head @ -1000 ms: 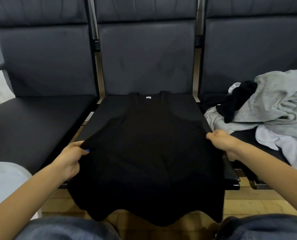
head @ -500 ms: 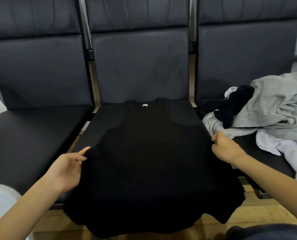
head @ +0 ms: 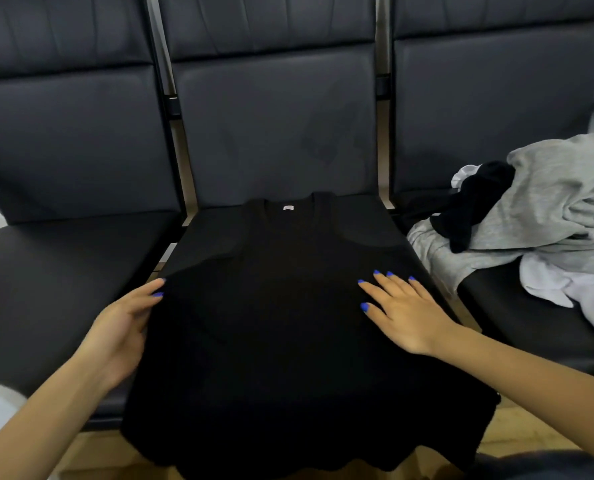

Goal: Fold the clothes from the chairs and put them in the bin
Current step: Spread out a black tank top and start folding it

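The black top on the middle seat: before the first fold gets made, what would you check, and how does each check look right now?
1. Black top spread flat, neck label up: ok.
2. Hem on the middle seat: not ok, it hangs over the front edge.
3. Right hand flat on the cloth: ok.
4. Left hand at the left edge: ok; grip cannot tell.
5. Clothes pile clear of the top: ok.
6. Bin within reach: cannot tell.
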`<state>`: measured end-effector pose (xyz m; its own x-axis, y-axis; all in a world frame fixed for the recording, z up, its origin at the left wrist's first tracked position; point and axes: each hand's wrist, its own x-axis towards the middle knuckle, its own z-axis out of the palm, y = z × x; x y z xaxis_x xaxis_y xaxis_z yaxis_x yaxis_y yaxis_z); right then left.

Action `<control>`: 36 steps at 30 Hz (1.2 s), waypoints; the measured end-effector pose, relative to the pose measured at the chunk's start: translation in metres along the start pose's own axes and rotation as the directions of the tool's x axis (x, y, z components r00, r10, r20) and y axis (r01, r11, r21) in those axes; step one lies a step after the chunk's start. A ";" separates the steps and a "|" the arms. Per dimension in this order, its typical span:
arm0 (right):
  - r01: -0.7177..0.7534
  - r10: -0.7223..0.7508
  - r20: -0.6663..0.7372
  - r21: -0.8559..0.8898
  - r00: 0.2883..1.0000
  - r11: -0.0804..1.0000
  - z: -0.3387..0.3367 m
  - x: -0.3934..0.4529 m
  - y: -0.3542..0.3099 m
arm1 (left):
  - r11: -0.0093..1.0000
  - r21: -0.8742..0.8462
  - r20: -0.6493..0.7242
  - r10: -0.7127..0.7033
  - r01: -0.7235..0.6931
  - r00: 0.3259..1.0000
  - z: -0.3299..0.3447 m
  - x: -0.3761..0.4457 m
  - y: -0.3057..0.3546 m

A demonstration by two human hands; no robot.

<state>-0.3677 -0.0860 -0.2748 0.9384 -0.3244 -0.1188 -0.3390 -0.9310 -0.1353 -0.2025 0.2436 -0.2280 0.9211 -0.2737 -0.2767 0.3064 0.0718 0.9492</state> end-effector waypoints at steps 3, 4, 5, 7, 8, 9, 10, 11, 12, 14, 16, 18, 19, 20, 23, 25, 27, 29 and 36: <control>-0.012 0.012 -0.006 -0.004 1.000 1.000 0.000 0.000 0.000 | 0.984 0.172 -0.200 0.069 -0.034 0.977 -0.013 0.004 -0.003; -0.012 0.012 -0.006 -0.009 1.000 1.000 -0.001 0.000 -0.001 | 0.971 0.237 -0.277 0.104 -0.036 0.955 -0.018 0.004 -0.004; -0.011 0.011 -0.007 -0.013 1.000 1.000 -0.001 0.000 -0.001 | 0.957 0.287 -0.333 0.134 -0.035 0.933 -0.023 0.006 -0.006; -0.014 0.014 -0.007 -0.007 1.000 1.000 -0.001 -0.001 -0.002 | 0.928 0.372 -0.362 0.174 -0.029 0.916 -0.033 0.006 -0.009; -0.015 0.015 -0.004 -0.004 1.000 1.000 -0.002 -0.001 -0.002 | 0.900 0.436 -0.342 0.179 -0.013 0.923 -0.036 0.006 -0.011; -0.016 0.016 -0.003 -0.003 1.000 1.000 -0.002 -0.001 -0.002 | 0.853 0.522 -0.300 0.169 0.014 0.939 -0.038 0.005 -0.012; -0.017 0.017 -0.003 -0.001 1.000 1.000 -0.002 -0.001 -0.002 | 0.773 0.633 -0.244 0.155 0.036 0.957 -0.038 0.005 -0.013; -0.018 0.018 -0.002 -0.002 1.000 1.000 -0.002 -0.001 -0.003 | 0.664 0.746 -0.189 0.140 0.049 0.972 -0.038 0.004 -0.013; -0.020 0.020 0.000 -0.005 1.000 1.000 -0.002 -0.001 -0.003 | 0.538 0.842 -0.141 0.124 0.053 0.982 -0.036 0.001 -0.013; -0.019 0.020 0.005 -0.009 1.000 1.000 -0.003 -0.001 -0.003 | 0.339 0.939 -0.091 0.100 0.052 0.991 -0.033 -0.004 -0.011; -0.020 0.020 0.006 -0.010 1.000 1.000 -0.004 -0.001 -0.004 | 0.301 0.953 -0.070 0.115 0.032 0.991 -0.036 -0.005 -0.013; -0.024 0.024 0.009 -0.013 1.000 1.000 -0.004 -0.002 -0.005 | 0.368 0.930 -0.076 0.214 -0.008 0.974 -0.039 -0.005 -0.013; -0.027 0.027 0.010 -0.014 1.000 1.000 -0.004 -0.002 -0.006 | 0.415 0.909 -0.103 0.278 -0.023 0.955 -0.040 -0.006 -0.011; -0.032 0.032 0.009 -0.014 0.999 0.999 -0.004 -0.003 -0.006 | 0.456 0.889 -0.134 0.327 -0.032 0.936 -0.041 -0.006 -0.010; -0.026 0.026 -0.006 -0.003 1.000 1.000 -0.003 -0.006 -0.008 | 0.510 0.860 -0.187 0.339 -0.013 0.922 -0.047 -0.007 -0.010; -0.001 0.001 -0.002 -0.010 1.000 1.000 -0.001 -0.008 -0.011 | 0.463 0.886 -0.198 0.297 0.040 0.934 -0.054 -0.007 -0.013; 0.007 -0.007 0.030 -0.009 1.000 1.000 -0.001 -0.007 -0.013 | 0.405 0.910 -0.196 0.242 0.085 0.950 -0.061 -0.007 -0.016; 0.002 -0.002 0.048 -0.012 0.999 1.000 -0.001 -0.005 -0.012 | 0.399 0.911 -0.207 0.227 0.103 0.952 -0.065 -0.007 -0.014; 0.008 -0.007 0.047 -0.019 0.999 1.000 0.000 -0.004 -0.008 | 0.163 0.979 -0.158 0.218 0.123 0.963 -0.065 -0.006 -0.015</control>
<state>-0.3684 -0.0777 -0.2733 0.9364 -0.3100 -0.1643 -0.3306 -0.9364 -0.1176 -0.1975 0.3071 -0.2506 0.9919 -0.0967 -0.0829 -0.0714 -0.9610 0.2670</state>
